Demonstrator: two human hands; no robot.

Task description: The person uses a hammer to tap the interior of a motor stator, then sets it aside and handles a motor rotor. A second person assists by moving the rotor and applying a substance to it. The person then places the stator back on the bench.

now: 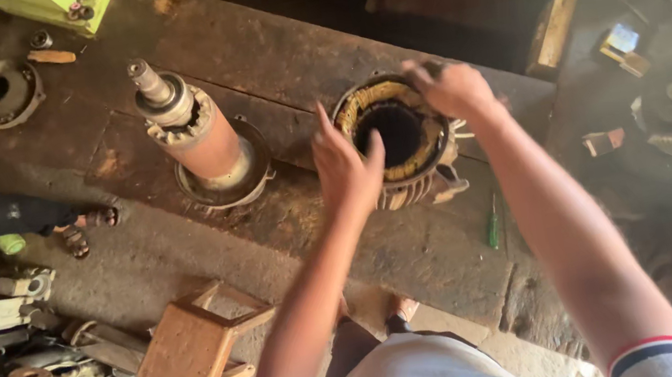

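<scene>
Hands work at a motor stator (398, 144), a ribbed round housing with copper-coloured windings ringing its dark bore, which stands on end on the worn wooden bench (277, 53), to the right of an upright rotor (195, 135) seated in an end cover. The left hand (346, 168) rests against the stator's near-left rim, fingers spread and pointing up, thumb toward the bore, gripping nothing. The right hand (454, 87) curls over the far-right rim; its fingertips look pinched on something at the winding edge, though I cannot tell what, if anything, is between them. Both forearms reach forward and slightly inward from the body, wrists raised above the housing. The risk, as I judge it, lies in the stator standing on its end near the bench edge: an uneven pull from one hand could tip it toward the person's feet (401, 307), and fingers dragged across the windings might nick insulation. A green screwdriver (494, 222) lies just beside the stator, where it could be knocked off.
</scene>
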